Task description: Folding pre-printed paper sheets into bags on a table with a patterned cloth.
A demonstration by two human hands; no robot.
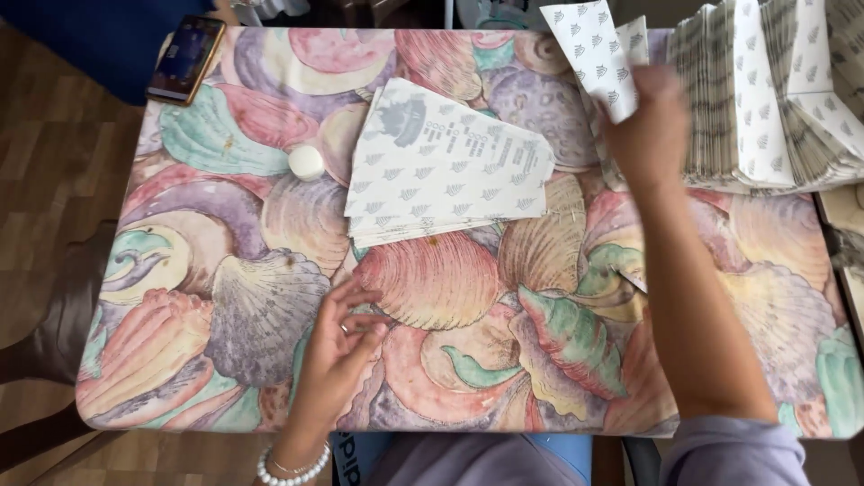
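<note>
My right hand [650,126] reaches to the far right of the table and grips a white printed paper sheet [594,49], lifted above a large fanned stack of the same sheets [774,99]. My left hand [342,346] rests near the front edge on the seashell-patterned tablecloth [225,297], fingers apart and holding nothing. A small flat pile of cut, pointed paper sheets [445,162] lies in the middle of the table, between the two hands.
A small white round cap-like object [306,162] sits left of the flat pile. A phone [185,58] lies at the table's far left corner. Wooden floor [45,180] shows on the left, with a dark seat edge [54,324].
</note>
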